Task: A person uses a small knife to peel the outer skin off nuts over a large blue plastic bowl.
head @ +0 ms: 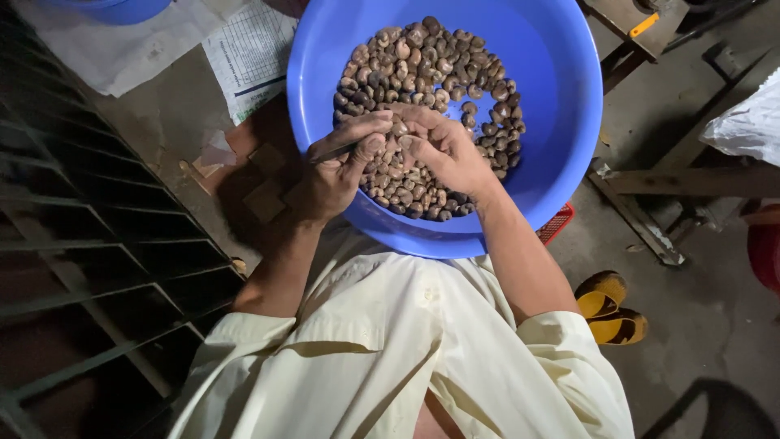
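A large blue basin (pixel 552 97) rests in front of me and holds a heap of brown, shelled-looking nuts (pixel 431 73). Both hands meet over the near side of the heap. My left hand (pixel 337 167) grips a thin metal blade (pixel 331 152) that points toward the other hand. My right hand (pixel 447 150) pinches a single nut (pixel 398 128) between thumb and fingers, touching the left thumb. The blade's tip is hidden between the fingers.
A dark metal rack (pixel 89 244) runs along the left. Papers (pixel 248 53) and another blue basin (pixel 122 8) lie at the top left. A red basket edge (pixel 557 223) shows under the basin. Yellow sandals (pixel 609 309), a wooden frame (pixel 650 219) and a white bag (pixel 751 122) are to the right.
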